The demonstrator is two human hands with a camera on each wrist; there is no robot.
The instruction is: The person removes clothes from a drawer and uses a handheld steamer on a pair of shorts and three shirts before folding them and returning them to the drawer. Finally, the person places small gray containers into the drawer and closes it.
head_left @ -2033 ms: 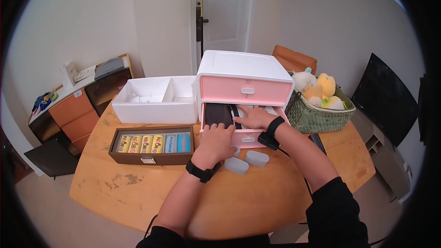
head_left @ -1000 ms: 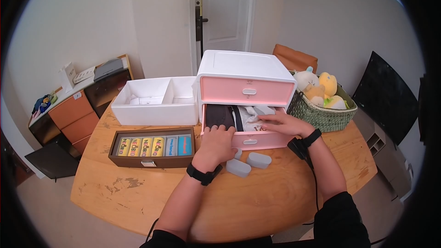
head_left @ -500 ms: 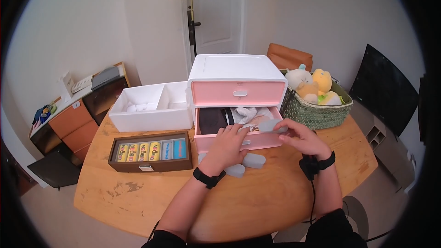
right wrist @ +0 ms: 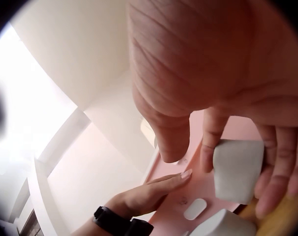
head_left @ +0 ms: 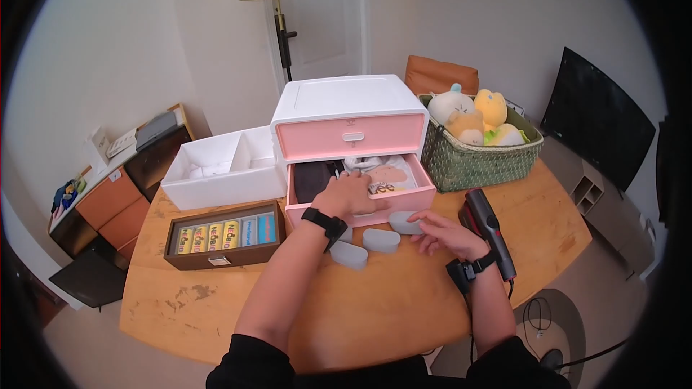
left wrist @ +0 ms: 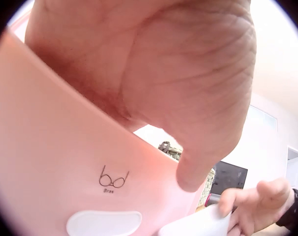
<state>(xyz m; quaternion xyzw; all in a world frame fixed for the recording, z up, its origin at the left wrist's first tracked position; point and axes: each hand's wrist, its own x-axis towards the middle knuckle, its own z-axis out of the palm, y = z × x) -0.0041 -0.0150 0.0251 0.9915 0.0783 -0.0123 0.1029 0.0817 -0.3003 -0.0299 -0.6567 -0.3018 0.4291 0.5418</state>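
Observation:
The white cabinet (head_left: 346, 94) has its lower pink drawer (head_left: 404, 199) pulled out, with dark and light cloth (head_left: 389, 173) inside. My left hand (head_left: 346, 196) lies over the drawer's front rim, fingers extended inside and thumb outside; the left wrist view hides those fingertips. At the drawer's front, my right hand (head_left: 450, 234) has its fingers spread, touching a pale grey oval piece (head_left: 404, 222). That piece (right wrist: 238, 171) shows between spread fingers in the right wrist view, the thumb apart from it. Several similar pieces (head_left: 380, 240) lie on the table beside it.
A brown box (head_left: 216, 260) with rolled items and a white divided bin (head_left: 227, 189) stand left. A green basket (head_left: 483, 166) of plush toys is right of the cabinet. A dark handheld device (head_left: 490, 230) with a cord lies near my right hand.
My right hand has carried a grey piece from the drawer down to the table front. My left hand has reached further over the rim. The head view has shifted right.

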